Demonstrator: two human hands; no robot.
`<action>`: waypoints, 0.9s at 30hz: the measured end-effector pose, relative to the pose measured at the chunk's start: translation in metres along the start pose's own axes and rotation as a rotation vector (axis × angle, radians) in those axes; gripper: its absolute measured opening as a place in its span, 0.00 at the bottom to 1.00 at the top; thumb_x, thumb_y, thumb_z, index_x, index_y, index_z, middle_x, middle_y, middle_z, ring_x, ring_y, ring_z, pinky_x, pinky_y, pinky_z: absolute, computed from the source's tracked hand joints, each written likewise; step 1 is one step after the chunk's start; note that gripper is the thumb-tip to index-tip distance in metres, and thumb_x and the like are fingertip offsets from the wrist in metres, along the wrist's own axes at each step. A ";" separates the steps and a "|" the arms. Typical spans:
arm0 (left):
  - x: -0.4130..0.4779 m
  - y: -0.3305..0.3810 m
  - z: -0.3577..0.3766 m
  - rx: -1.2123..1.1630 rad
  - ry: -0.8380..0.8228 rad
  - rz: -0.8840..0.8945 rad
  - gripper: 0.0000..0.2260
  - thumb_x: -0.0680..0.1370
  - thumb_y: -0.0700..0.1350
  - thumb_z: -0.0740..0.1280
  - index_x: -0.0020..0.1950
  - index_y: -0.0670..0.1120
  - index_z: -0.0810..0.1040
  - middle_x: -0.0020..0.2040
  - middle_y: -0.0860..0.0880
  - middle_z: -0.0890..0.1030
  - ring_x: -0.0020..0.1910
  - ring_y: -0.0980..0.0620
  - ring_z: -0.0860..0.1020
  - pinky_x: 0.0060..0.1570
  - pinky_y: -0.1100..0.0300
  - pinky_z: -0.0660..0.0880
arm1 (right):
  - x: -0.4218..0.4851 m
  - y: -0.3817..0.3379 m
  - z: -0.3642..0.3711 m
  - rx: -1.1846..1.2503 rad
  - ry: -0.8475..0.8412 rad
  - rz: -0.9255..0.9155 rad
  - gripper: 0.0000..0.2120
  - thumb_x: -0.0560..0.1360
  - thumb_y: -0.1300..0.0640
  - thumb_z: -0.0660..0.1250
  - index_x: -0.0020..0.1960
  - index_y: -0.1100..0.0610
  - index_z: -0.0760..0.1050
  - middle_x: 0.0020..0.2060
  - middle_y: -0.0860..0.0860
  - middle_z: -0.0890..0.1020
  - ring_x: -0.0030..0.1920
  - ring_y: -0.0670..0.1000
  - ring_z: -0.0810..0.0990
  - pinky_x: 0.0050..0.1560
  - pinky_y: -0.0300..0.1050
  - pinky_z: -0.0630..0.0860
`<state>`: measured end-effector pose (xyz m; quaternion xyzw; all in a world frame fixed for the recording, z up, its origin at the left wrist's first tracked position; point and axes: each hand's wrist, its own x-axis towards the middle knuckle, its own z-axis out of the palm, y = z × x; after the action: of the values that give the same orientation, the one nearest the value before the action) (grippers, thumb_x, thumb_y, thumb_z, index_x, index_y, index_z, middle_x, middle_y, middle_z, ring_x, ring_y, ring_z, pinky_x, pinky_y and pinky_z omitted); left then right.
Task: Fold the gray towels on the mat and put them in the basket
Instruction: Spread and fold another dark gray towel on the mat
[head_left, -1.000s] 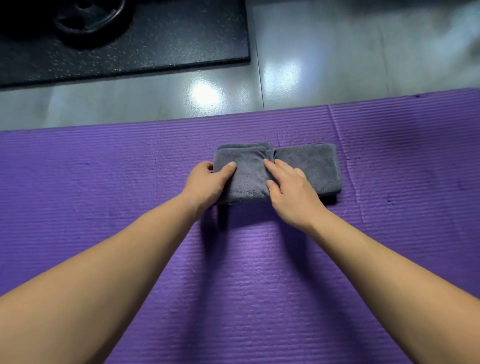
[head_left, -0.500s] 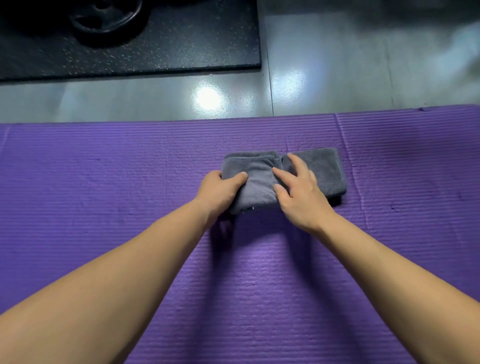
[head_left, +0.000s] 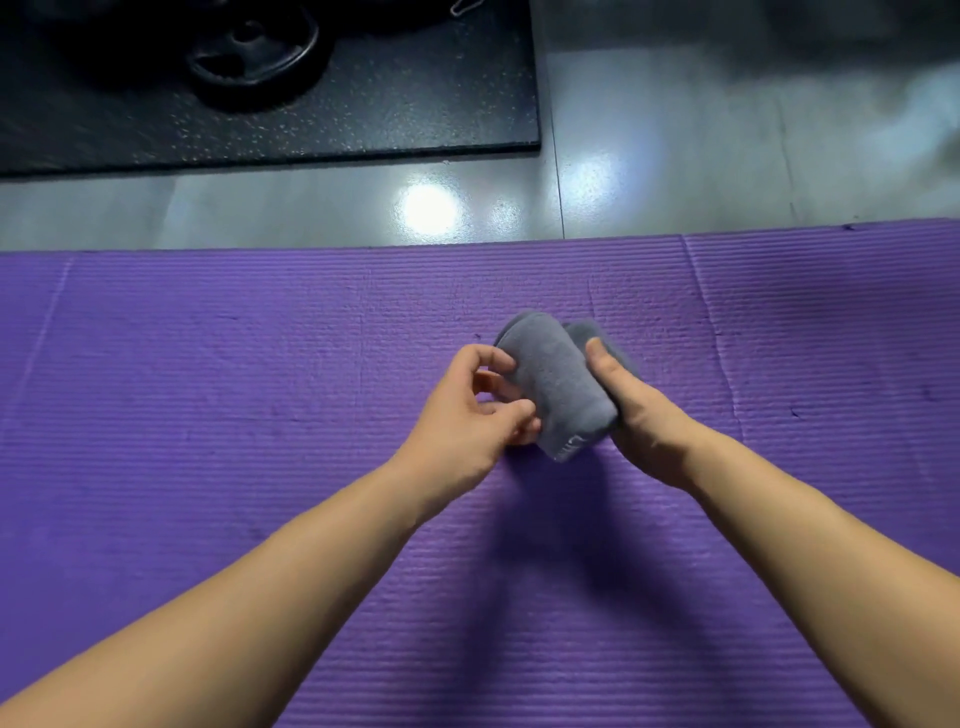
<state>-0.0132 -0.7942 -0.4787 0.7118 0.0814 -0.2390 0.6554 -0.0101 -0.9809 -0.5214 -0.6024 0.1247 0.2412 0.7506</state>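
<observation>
Just right of the centre of the frame, above a purple mat (head_left: 260, 364), a gray towel (head_left: 556, 384) is held between two bare hands as a short, thick bundle. A second ago it lies flat on the mat as a long strip running left to right, with its left half already doubled over and both hands resting on top. Now the strip is closed on itself, turned to a diagonal from upper left to lower right, and its near end appears tipped up off the mat. The right hand (head_left: 641, 415) has the towel in its grip: the thumb (head_left: 597, 351) lies across the top and the fingers pass out of sight under the right side. The left hand (head_left: 467, 421) has its fingers curled, with the tips touching the towel's left edge; whether its grip pinches the cloth or only steadies it cannot be told. Judging from this, the folding of this towel looks finished or nearly so, and carrying it to the basket is the likely next step. No basket is in view, and no other towel shows. Beyond the mat is a glossy gray floor (head_left: 727, 156), and in the upper left a black rubber slab (head_left: 415, 104) carries a dark weight plate (head_left: 254, 49).
</observation>
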 end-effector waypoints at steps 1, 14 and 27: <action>0.003 -0.002 -0.001 0.179 0.038 0.044 0.17 0.76 0.31 0.70 0.53 0.50 0.69 0.48 0.44 0.76 0.41 0.47 0.78 0.46 0.58 0.80 | -0.001 0.003 -0.004 0.002 -0.018 0.013 0.34 0.76 0.32 0.62 0.67 0.61 0.76 0.60 0.55 0.83 0.65 0.50 0.80 0.69 0.47 0.72; 0.050 -0.006 -0.004 0.557 -0.202 0.205 0.27 0.67 0.53 0.81 0.61 0.50 0.75 0.53 0.56 0.84 0.53 0.55 0.82 0.56 0.47 0.79 | -0.006 -0.001 -0.026 0.180 0.017 0.130 0.40 0.78 0.30 0.51 0.64 0.64 0.79 0.66 0.68 0.76 0.66 0.63 0.76 0.71 0.56 0.68; 0.064 -0.031 0.022 0.753 0.021 -0.054 0.43 0.63 0.82 0.60 0.67 0.54 0.73 0.61 0.54 0.79 0.61 0.49 0.79 0.62 0.47 0.75 | -0.020 0.045 -0.036 -0.363 0.283 -0.006 0.21 0.73 0.45 0.74 0.62 0.52 0.75 0.56 0.47 0.84 0.59 0.49 0.82 0.64 0.53 0.77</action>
<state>0.0243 -0.8240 -0.5356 0.9029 0.0135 -0.2620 0.3406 -0.0470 -1.0129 -0.5588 -0.7557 0.1816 0.1706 0.6056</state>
